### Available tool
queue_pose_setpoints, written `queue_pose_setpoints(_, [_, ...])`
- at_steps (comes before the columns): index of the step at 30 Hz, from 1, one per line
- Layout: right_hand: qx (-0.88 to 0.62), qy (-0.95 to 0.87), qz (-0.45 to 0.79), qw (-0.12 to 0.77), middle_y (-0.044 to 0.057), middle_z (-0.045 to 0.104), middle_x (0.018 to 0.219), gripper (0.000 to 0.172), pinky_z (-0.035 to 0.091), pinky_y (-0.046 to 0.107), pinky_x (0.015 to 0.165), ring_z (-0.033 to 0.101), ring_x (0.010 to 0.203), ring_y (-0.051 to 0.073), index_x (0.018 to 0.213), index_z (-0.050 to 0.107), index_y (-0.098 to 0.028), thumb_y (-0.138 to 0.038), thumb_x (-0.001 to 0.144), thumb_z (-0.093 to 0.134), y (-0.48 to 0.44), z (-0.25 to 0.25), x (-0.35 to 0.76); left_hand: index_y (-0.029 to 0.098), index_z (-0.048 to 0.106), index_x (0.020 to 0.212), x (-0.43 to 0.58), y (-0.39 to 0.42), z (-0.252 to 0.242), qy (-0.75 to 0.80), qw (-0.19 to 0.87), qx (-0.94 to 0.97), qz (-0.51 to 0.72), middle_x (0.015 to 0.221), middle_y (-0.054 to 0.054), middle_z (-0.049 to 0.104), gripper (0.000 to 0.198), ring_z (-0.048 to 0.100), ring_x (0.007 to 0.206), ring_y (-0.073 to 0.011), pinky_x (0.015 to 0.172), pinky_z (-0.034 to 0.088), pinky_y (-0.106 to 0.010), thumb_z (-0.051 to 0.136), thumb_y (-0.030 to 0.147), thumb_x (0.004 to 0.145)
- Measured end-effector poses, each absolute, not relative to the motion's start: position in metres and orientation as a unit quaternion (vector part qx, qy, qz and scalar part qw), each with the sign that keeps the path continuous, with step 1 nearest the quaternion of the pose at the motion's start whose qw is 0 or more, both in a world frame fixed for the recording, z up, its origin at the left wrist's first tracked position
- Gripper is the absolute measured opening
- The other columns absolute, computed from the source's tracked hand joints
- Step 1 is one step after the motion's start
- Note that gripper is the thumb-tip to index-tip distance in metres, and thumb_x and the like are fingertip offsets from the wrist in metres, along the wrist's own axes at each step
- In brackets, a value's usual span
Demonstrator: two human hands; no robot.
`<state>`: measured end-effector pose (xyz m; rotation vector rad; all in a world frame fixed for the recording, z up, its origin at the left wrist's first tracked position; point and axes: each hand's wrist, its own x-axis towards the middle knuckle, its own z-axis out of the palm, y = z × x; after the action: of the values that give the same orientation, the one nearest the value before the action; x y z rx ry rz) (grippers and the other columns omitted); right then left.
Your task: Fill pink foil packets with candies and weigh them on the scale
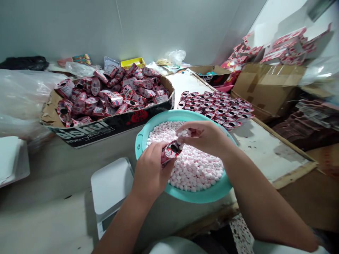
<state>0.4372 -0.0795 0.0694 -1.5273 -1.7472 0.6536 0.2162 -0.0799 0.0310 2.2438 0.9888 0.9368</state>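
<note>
My left hand point(152, 167) is wrapped round a small red printed container point(169, 152) with a dark round opening in its top. Just above that opening, my right hand point(202, 137) pinches several small white candies point(184, 133) between its fingers. Both hands are over a turquoise basin point(203, 198) filled with pale pink and white candies point(197, 173). Behind the basin, rows of similar red containers point(219, 106) stand close together, their openings facing up.
On the left, a cardboard box point(111, 132) is heaped with red containers. A white scale-like device point(112, 185) lies left of the basin. Plastic bags point(23, 95) sit at the far left. Brown cartons point(267, 84) stand to the right, beside the board's raised edge.
</note>
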Motion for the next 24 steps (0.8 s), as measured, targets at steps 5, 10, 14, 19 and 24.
queue_pose_setpoints(5, [-0.532, -0.713, 0.242, 0.387, 0.003, 0.068, 0.086, 0.029, 0.041, 0.019, 0.059, 0.051, 0.067, 0.005, 0.100, 0.076, -0.015, -0.041, 0.086, 0.074, -0.083, 0.069, 0.426, 0.022, 0.057, 0.120, 0.215, -0.080, 0.029, 0.360, 0.242, 0.832, 0.345, 0.113, -0.006, 0.066, 0.028, 0.063, 0.103, -0.0238, 0.085, 0.047, -0.033, 0.058, 0.039, 0.098])
queue_pose_setpoints(10, [-0.442, -0.791, 0.206, 0.368, 0.006, 0.071, 0.100, 0.024, 0.052, 0.019, 0.075, 0.064, 0.087, 0.010, 0.105, 0.074, -0.016, -0.034, 0.090, 0.071, -0.084, 0.072, 0.421, 0.021, 0.055, 0.120, 0.215, -0.081, 0.027, 0.369, 0.215, 0.835, 0.347, 0.113, -0.007, 0.067, 0.029, 0.064, 0.101, -0.0240, 0.083, 0.049, -0.034, 0.058, 0.039, 0.098])
queue_pose_setpoints(14, [-0.406, -0.810, 0.183, 0.382, 0.008, 0.070, 0.101, 0.023, 0.053, 0.021, 0.078, 0.064, 0.090, 0.010, 0.106, 0.072, -0.014, -0.032, 0.092, 0.069, -0.083, 0.074, 0.420, 0.022, 0.056, 0.121, 0.216, -0.081, 0.030, 0.369, 0.234, 0.834, 0.338, 0.113, -0.007, 0.067, 0.029, 0.063, 0.103, -0.0242, 0.085, 0.048, -0.034, 0.058, 0.038, 0.098])
queue_pose_setpoints(19, [-0.372, -0.817, 0.174, 0.405, 0.008, 0.068, 0.105, 0.018, 0.055, 0.023, 0.084, 0.064, 0.097, 0.011, 0.108, 0.069, -0.014, -0.025, 0.094, 0.066, -0.084, 0.074, 0.421, 0.022, 0.058, 0.120, 0.216, -0.081, 0.032, 0.381, 0.253, 0.824, 0.334, 0.111, -0.006, 0.067, 0.029, 0.063, 0.101, -0.0241, 0.085, 0.047, -0.035, 0.059, 0.039, 0.097])
queue_pose_setpoints(24, [-0.408, -0.791, 0.190, 0.414, 0.009, 0.065, 0.117, 0.025, 0.056, 0.020, 0.082, 0.065, 0.098, 0.010, 0.120, 0.065, -0.017, -0.025, 0.096, 0.063, -0.089, 0.077, 0.424, 0.023, 0.059, 0.119, 0.216, -0.082, 0.032, 0.383, 0.264, 0.822, 0.329, 0.112, -0.006, 0.067, 0.028, 0.062, 0.102, -0.0239, 0.086, 0.047, -0.036, 0.058, 0.041, 0.097])
